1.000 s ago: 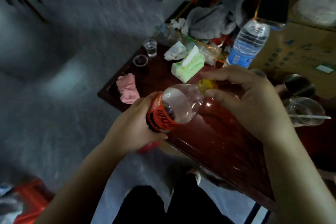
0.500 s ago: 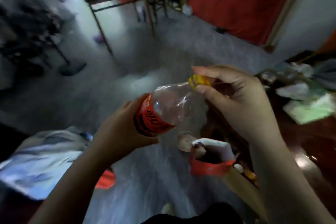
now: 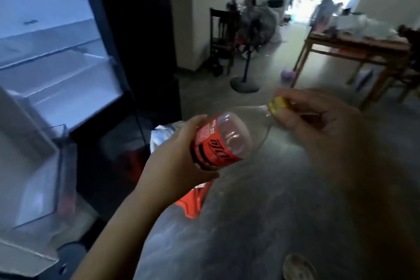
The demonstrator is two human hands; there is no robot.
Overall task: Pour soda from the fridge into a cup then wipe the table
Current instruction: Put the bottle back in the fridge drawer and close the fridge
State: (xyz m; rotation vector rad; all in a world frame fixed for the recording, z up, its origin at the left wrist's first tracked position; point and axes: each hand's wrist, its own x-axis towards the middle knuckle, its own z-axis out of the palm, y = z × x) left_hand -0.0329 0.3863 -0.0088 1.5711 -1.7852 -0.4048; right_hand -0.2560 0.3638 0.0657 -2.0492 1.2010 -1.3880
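Observation:
A clear plastic soda bottle [image 3: 229, 136] with a red label lies tilted almost sideways in the middle of the head view, neck pointing right. My left hand [image 3: 179, 154] grips its lower body around the label. My right hand [image 3: 318, 125] pinches the yellow cap [image 3: 278, 104] at the neck. The fridge [image 3: 52, 57] stands open at the left, its white shelves and door bins showing. No cup and no low table with the cloth are in view.
A standing fan [image 3: 250, 52] and a dark chair [image 3: 221, 38] are beyond the fridge. At the right stands a wooden table [image 3: 354, 48] piled with things. A silver and red bag [image 3: 193, 202] lies on the grey floor below my hands.
My view has swung left, from the low dark table across the floor to the open fridge. Both hands kept their hold on the bottle and its cap.

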